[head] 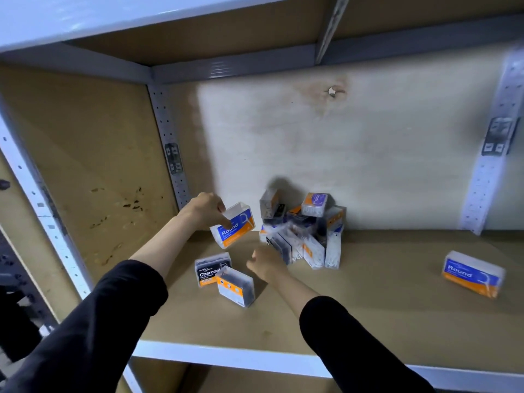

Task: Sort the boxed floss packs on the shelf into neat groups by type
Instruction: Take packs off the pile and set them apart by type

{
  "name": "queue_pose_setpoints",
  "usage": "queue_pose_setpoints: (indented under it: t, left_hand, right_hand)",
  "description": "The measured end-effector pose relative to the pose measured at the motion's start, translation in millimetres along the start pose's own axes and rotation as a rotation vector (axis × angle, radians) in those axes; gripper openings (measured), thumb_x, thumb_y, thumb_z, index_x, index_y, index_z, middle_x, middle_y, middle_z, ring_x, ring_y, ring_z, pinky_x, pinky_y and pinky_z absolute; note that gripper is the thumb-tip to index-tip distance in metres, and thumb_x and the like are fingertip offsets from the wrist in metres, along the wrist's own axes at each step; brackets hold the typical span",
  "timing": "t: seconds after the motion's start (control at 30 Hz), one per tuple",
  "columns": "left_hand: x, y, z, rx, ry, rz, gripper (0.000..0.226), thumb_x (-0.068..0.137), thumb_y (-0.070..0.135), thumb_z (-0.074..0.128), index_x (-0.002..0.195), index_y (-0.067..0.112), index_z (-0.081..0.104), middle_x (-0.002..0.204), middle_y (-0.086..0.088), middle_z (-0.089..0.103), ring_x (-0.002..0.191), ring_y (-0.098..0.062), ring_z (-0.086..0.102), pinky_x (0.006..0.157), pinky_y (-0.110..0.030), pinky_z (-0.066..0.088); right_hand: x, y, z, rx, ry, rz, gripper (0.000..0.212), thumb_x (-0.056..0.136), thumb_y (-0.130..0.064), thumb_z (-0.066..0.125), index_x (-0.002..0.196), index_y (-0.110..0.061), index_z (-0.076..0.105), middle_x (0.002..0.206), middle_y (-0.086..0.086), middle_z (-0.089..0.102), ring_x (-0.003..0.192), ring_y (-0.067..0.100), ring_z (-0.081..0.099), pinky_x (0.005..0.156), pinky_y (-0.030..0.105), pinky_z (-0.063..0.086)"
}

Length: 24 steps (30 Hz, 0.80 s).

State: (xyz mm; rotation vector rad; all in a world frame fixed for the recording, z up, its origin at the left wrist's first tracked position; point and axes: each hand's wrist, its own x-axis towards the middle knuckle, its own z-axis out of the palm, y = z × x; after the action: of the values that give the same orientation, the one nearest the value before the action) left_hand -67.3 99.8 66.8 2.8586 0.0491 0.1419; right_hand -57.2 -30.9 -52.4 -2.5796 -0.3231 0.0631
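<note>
Presently the left hand [205,209] has its grip clamped on the upper corner of a clear-plastic, blue-and-orange Round pack [232,225]. The pack is lifted off the brown board shelf [368,293] and tilted, just left of the jumbled pile [300,231] of clear boxed floss packs standing against the back wall. Judged from its position, it is being separated from the pile for grouping by type. The right hand [265,266] sits low at the pile's near edge with fingers curled. Whether its grip encloses anything cannot be told, as that area is blurred. Two packs stand together at front left, touching: one black Charcoal pack [211,269] facing forward and one dark-filled pack [235,286] showing its rear label. This is assessed as the start of a charcoal group. A second Round pack [472,276] lies alone, well apart at the right, apparently marking the place for that type. Count: two Round packs outside the pile, two dark packs grouped, and an unsorted pile of perhaps ten, exact number not determinable. Most of the sorting remains to be done.
</note>
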Motion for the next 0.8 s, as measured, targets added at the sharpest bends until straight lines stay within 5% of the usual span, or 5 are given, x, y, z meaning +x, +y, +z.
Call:
queue_pose_setpoints:
  t: [0.1, 0.17, 0.47, 0.67, 0.8]
  left_hand:
    - [0, 16, 2, 0.005, 0.0, 0.03, 0.05, 0.078, 0.027, 0.074, 0.119, 0.004, 0.059, 0.123, -0.012, 0.063, 0.108, -0.025, 0.062, 0.086, -0.034, 0.053]
    - [0, 29, 5, 0.018, 0.011, 0.063, 0.049, 0.077, 0.028, 0.074, 0.118, 0.004, 0.061, 0.122, -0.011, 0.063, 0.108, -0.025, 0.061, 0.086, -0.033, 0.051]
    - [-1, 103, 29, 0.001, 0.007, 0.213, 0.041, 0.074, 0.025, 0.075, 0.11, 0.007, 0.065, 0.114, -0.009, 0.066, 0.091, -0.022, 0.057, 0.065, -0.023, 0.042]
    - [3, 145, 53, 0.041, 0.001, 0.312, 0.043, 0.075, 0.031, 0.073, 0.11, 0.008, 0.066, 0.115, -0.009, 0.067, 0.107, -0.024, 0.06, 0.08, -0.026, 0.042]
    - [6, 166, 68, 0.035, -0.02, 0.353, 0.045, 0.077, 0.032, 0.072, 0.115, 0.009, 0.064, 0.118, -0.007, 0.066, 0.107, -0.022, 0.061, 0.088, -0.029, 0.048]
  right_hand:
    - [-7, 31, -23, -0.017, 0.123, 0.06, 0.026, 0.092, -0.013, 0.043, 0.102, 0.001, 0.062, 0.119, 0.019, 0.061, 0.114, 0.032, 0.056, 0.088, 0.034, 0.046]
    - [-15, 59, -35, -0.062, 0.202, 0.124, 0.032, 0.094, -0.017, 0.042, 0.113, 0.002, 0.059, 0.123, 0.019, 0.058, 0.116, 0.032, 0.054, 0.089, 0.035, 0.045]
    - [-73, 174, -76, -0.215, 0.179, 0.32, 0.034, 0.096, -0.018, 0.039, 0.123, -0.004, 0.054, 0.131, 0.016, 0.052, 0.119, 0.03, 0.051, 0.095, 0.031, 0.042]
    - [-97, 220, -70, -0.224, 0.14, 0.379, 0.039, 0.096, -0.024, 0.038, 0.126, 0.0, 0.049, 0.134, 0.018, 0.049, 0.123, 0.03, 0.048, 0.101, 0.031, 0.036]
    - [-106, 234, -65, -0.2, 0.088, 0.386, 0.057, 0.097, -0.033, 0.038, 0.142, 0.001, 0.028, 0.151, 0.017, 0.029, 0.138, 0.027, 0.032, 0.112, 0.03, 0.025]
